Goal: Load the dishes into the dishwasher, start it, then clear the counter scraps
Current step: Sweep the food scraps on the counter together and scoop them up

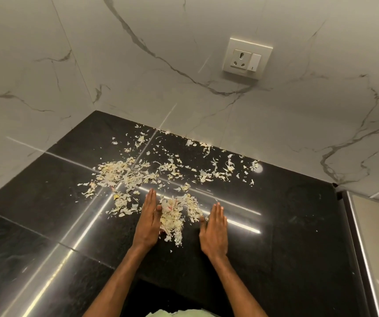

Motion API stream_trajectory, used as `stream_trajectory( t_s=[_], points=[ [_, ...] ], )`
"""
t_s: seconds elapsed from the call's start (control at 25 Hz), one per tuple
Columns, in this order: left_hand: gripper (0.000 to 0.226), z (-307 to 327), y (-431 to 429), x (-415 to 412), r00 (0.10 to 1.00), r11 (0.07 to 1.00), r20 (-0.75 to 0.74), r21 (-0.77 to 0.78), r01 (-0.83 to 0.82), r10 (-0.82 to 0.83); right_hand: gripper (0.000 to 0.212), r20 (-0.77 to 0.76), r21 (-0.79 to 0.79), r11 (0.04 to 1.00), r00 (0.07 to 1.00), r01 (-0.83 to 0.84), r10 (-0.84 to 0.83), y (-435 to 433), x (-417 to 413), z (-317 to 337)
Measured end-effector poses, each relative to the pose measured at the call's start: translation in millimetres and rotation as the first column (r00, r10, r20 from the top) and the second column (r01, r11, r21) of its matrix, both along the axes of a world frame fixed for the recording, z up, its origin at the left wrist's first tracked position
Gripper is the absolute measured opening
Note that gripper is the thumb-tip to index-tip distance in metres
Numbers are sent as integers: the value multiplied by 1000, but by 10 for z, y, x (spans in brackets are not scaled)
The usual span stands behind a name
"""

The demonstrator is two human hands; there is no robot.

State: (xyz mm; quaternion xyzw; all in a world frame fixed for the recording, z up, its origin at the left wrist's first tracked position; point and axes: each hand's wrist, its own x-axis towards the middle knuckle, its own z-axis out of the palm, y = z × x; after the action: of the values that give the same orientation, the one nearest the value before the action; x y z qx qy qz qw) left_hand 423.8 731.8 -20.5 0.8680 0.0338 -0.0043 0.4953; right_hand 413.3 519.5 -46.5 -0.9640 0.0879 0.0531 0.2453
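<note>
1. Scraps (172, 216): pale vegetable shavings are lying on the black counter (287, 225). One small heap is sitting between the two hands, near the front-centre of the slab.
2. A bigger heap (120, 173) is sitting left of centre and farther back. Loose bits (216, 170) are trailing right and back, some touching the wall joint.
3. Left hand (148, 221): flat, fingers straight and together, standing on edge, its thumb side touching the small heap. Holding nothing.
4. Right hand (215, 229): flat, fingers together, just right of the heap, thumb near its edge. Holding nothing.
5. Writing: no readable label anywhere. The wall socket (247, 58) with its switch is showing no legible marking.
6. Edges: the marble walls (46, 76) are closing the counter on the left and back. A metal-trimmed edge (355, 236) is bounding the right side.
7. Room: bare counter is lying open right of the right hand and left of the left hand.
</note>
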Motion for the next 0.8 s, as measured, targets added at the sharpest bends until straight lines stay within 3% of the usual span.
stream_trajectory(
  t_s=[0.12, 0.2, 0.28, 0.32, 0.4, 0.44, 0.56, 0.68, 0.8],
  points=[
    [73, 23, 134, -87, 999, 999, 7, 5, -36, 36, 74, -2, 74, 987, 990, -144, 144, 546, 156, 35],
    [72, 31, 219, -147, 998, 998, 2, -4, -57, 57, 68, 36, 227, 945, 972, -235, 233, 784, 188, 76],
    [70, 51, 300, -201, 997, 997, 6, -12, -82, 83, 62, 91, 451, 882, 990, -138, 109, 806, 139, 136],
    [69, 61, 339, -221, 995, 995, 11, -18, -99, 99, 61, 110, 490, 870, 994, -60, 6, 760, 80, 128],
    [67, 86, 381, -252, 992, 992, 17, -34, -124, 125, 67, 109, 408, 912, 988, 54, -108, 639, -84, 52],
    [67, 95, 387, -272, 991, 990, 19, -40, -132, 133, 73, 89, 319, 946, 992, 55, -88, 618, -197, -2],
    [67, 66, 377, -317, 989, 988, 16, -47, -144, 145, 85, 29, 72, 992, 995, -100, 98, 836, -398, -110],
    [59, 43, 339, -375, 988, 987, 30, -61, -146, 148, 86, 43, 34, 970, 970, -242, 240, 1064, -143, -16],
    [58, 40, 332, -437, 982, 981, 27, -70, -183, 186, 86, 77, -121, 915, 915, -386, 396, 1041, 306, 167]
  ],
)
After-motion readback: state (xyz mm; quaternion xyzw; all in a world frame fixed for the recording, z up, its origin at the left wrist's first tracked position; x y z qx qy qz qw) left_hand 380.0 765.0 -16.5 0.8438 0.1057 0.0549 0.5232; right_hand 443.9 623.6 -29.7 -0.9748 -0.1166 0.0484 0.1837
